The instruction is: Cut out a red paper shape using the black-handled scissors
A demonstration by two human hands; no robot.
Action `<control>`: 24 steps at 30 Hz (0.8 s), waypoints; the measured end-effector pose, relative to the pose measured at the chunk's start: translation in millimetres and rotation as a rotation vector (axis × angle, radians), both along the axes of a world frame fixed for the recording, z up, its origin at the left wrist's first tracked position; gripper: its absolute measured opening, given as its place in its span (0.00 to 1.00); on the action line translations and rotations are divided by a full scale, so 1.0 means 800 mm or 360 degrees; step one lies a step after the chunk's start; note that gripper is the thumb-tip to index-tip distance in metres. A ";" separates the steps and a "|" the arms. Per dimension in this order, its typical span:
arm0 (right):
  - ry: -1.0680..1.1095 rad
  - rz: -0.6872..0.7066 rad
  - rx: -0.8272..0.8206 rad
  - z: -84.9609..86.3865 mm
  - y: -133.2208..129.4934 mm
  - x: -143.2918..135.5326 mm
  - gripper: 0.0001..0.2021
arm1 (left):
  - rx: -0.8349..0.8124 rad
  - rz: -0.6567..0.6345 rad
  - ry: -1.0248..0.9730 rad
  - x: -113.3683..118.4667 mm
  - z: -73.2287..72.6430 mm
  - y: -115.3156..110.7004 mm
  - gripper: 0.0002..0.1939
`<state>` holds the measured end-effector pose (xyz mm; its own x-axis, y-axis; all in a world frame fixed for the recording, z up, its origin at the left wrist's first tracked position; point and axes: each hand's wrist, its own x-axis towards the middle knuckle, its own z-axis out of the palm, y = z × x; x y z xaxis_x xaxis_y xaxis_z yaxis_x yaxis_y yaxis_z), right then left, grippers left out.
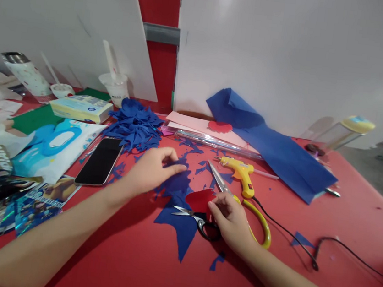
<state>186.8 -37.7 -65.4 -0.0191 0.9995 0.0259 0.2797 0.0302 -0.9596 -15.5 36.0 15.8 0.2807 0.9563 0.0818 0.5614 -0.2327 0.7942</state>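
Note:
My right hand [231, 217] pinches a red cut piece [199, 201], felt or paper. Under it lie small scissors [188, 213] with black handles, their blades spread over a blue star-like piece [181, 234]. Large yellow-handled scissors [220, 179] rest just beyond, partly hidden by that hand. My left hand [152, 169] has thumb and forefinger curled over a blue scrap [178, 176], which shows between the fingertips. More blue offcuts are scattered around both hands. A yellow glue gun [240, 172] lies on its side behind the big scissors.
A heap of blue cut pieces [134, 125] and a phone [100, 161] lie left. Behind are pink sheets [193, 124], a red scalloped piece [219, 127] and a long blue sheet [274, 148]. A drink cup [115, 89] stands behind. The black cord [286, 225] crosses the right side.

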 end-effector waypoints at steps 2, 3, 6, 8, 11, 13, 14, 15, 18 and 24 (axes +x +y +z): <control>-0.0019 0.0006 -0.0006 0.000 0.000 0.000 0.09 | 0.0076 -0.0031 0.0294 -0.022 0.011 0.017 0.13; -0.0030 0.0015 -0.0014 0.001 0.000 0.000 0.09 | 0.0081 -0.0054 0.0478 -0.033 0.013 0.026 0.13; -0.0062 0.0034 -0.0004 0.001 0.000 0.001 0.08 | 0.0076 -0.0202 0.0939 -0.060 0.007 0.049 0.11; -0.0085 0.0042 0.0017 0.001 -0.001 0.001 0.08 | 0.0019 -0.0406 0.1121 -0.072 -0.004 0.060 0.11; -0.0109 0.0058 0.0006 0.002 -0.002 0.001 0.07 | -0.0171 -0.0516 0.1291 -0.081 -0.023 0.070 0.10; -0.0115 0.0058 0.0003 0.003 -0.001 0.001 0.07 | -0.0205 -0.0453 0.1359 -0.082 -0.032 0.072 0.11; -0.0115 0.0059 0.0008 0.004 -0.001 0.000 0.07 | -0.0195 -0.0402 0.1392 -0.081 -0.034 0.072 0.12; -0.0117 0.0059 0.0015 0.004 -0.001 0.000 0.07 | -0.0183 -0.0356 0.1427 -0.080 -0.036 0.072 0.13; -0.0104 0.0061 0.0044 0.005 0.000 -0.001 0.06 | -0.0177 -0.0290 0.1514 -0.074 -0.036 0.069 0.15; -0.0019 -0.0040 0.0147 -0.003 0.001 0.001 0.05 | -0.0219 -0.0242 0.1637 -0.077 -0.026 0.066 0.14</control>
<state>187.5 -37.3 -68.0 0.0053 0.9930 0.1182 0.2929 0.1115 -0.9496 -77.2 88.8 -5.2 0.2715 0.8880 -0.3711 0.9531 -0.3016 -0.0243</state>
